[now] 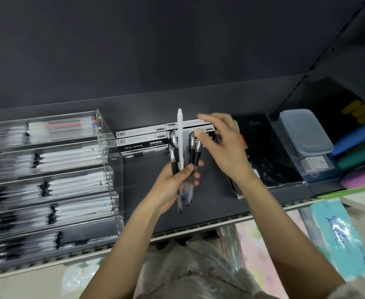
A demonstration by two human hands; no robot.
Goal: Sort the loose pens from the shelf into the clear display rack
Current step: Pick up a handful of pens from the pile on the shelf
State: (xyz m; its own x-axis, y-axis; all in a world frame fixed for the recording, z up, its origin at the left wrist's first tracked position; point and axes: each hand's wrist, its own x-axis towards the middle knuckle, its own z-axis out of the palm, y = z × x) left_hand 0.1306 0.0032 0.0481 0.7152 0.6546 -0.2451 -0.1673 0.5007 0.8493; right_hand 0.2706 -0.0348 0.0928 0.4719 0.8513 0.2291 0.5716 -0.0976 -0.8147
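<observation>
My left hand [173, 184] grips a bundle of pens upright over the dark shelf [216, 203]: several black-grip pens [193, 152] and one white pen [180, 137] that sticks up tallest. My right hand [222, 145] reaches in from the right, its fingers at the tops of the black pens; motion blur hides whether it pinches one. The clear display rack [110, 169] stands on the left of the shelf, its stepped tiers filled with rows of white and black pens.
Black-and-white pen boxes [142, 139] lie at the back of the shelf behind the bundle. A black diary [261, 147] and a lidded plastic box [306, 134] sit to the right, with coloured folders [358, 152] beyond. Packaged goods fill the lower shelf.
</observation>
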